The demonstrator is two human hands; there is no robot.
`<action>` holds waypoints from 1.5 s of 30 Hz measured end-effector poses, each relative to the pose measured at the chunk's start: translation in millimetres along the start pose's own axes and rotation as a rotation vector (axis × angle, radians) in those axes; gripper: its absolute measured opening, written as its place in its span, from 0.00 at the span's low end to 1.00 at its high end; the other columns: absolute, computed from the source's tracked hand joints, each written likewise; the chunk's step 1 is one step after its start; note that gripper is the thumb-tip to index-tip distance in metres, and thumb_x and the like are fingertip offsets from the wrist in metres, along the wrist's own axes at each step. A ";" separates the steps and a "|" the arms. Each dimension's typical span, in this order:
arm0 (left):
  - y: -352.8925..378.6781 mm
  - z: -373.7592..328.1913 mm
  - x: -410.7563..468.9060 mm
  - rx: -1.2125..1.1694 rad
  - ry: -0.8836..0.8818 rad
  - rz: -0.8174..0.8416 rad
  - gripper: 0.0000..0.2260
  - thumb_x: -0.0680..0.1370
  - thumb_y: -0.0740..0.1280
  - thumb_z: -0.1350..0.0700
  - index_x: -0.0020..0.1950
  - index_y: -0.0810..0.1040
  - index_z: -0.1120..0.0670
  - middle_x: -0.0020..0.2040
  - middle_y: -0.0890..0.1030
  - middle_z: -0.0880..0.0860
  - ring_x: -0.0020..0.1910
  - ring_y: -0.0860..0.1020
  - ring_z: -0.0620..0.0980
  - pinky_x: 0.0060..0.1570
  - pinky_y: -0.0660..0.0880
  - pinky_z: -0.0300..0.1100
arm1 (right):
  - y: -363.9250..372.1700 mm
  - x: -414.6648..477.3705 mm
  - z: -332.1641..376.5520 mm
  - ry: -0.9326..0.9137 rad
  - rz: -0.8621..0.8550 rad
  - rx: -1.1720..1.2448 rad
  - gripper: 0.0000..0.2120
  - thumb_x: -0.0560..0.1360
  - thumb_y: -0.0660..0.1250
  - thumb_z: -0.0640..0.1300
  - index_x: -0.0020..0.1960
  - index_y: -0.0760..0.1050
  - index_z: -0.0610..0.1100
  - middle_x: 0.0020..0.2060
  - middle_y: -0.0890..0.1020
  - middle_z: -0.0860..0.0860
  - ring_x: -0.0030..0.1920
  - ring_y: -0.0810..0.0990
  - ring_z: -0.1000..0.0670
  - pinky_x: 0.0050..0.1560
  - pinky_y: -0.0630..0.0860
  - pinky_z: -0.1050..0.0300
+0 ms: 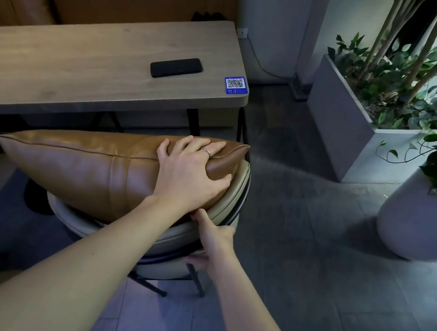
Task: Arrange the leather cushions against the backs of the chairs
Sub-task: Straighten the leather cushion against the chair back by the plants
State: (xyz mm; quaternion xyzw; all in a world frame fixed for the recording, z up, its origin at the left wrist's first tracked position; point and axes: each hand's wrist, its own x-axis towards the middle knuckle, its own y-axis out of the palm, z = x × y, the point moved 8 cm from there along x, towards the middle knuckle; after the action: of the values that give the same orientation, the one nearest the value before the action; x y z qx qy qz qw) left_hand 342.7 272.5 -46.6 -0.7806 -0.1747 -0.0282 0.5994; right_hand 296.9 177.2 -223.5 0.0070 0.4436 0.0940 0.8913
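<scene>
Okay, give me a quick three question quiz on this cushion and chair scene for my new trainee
1. True or false: the left hand rests on the brown leather cushion.
2. What does the right hand grip? A) phone B) chair back C) planter
3. What dark item lies on the table beside the QR sticker?

Key:
1. True
2. B, the chair back
3. The phone
</scene>
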 end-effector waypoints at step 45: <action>10.2 -18.1 4.4 0.035 -0.058 -0.030 0.28 0.76 0.66 0.35 0.75 0.71 0.42 0.74 0.74 0.48 0.74 0.67 0.55 0.75 0.54 0.62 | -30.4 -5.9 19.1 -0.107 0.050 -0.121 0.61 0.67 0.77 0.53 0.81 0.33 0.66 0.74 0.70 0.42 0.58 0.83 0.31 0.36 0.87 0.45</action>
State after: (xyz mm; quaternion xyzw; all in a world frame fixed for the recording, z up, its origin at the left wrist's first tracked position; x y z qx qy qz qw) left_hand 352.9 254.2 -49.8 -0.7677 -0.2043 -0.0116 0.6073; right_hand 313.4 147.7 -210.2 -0.0307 0.3886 0.1425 0.9098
